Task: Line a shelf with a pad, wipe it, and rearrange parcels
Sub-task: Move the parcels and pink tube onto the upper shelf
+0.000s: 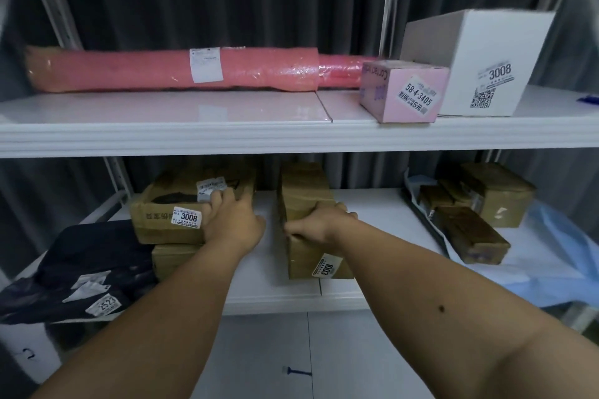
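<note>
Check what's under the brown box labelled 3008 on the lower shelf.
The brown box labelled 3008 sits on another brown box, with a black poly bag against its left. The left hand covers the right end; the lower box's top is hidden.

Both bare forearms reach forward and slightly inward from the lower corners of the view, elbows low and wrists nearly straight. The left hand [231, 220] lies palm down, back of the hand up, its fingers curled over what it grips and its thumb pointing to the right. The right hand [319, 223] is turned so the thumb stretches out to the left while the fingers wrap over and around to the far right side, closed in a firm grasp.
</note>
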